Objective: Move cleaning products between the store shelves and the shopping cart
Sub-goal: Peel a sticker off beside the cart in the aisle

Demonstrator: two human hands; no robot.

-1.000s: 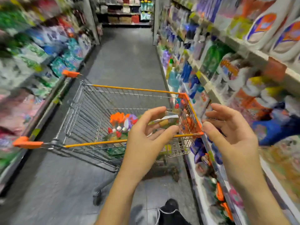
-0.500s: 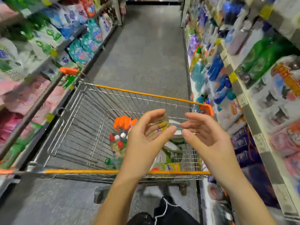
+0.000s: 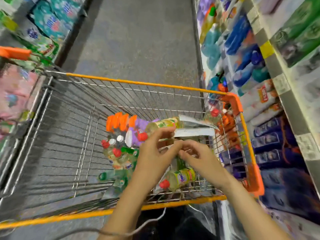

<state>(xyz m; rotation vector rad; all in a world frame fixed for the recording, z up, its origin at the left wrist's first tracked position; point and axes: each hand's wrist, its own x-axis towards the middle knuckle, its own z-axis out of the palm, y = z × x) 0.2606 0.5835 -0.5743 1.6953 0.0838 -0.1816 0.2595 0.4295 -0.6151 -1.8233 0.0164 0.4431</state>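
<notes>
Orange-rimmed wire cart (image 3: 138,83) fills the middle, shelves (image 3: 270,61) at 3 o'clock. Left hand (image 3: 152,158) grips a yellowish bottle (image 3: 161,124) over the cart's 3 o'clock side. Right hand (image 3: 200,158) sits beside it with fingers curled, can't tell if it's holding anything. "OMO" bottle (image 3: 181,178) lies at the cart's 5 o'clock.

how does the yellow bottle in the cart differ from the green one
The yellow bottle has a red cap, the green bottle a green one. The yellow bottle lies nearer the right wall of the cart, the green bottle further left. Both lie on their sides on the cart floor, caps pointing left.
</notes>
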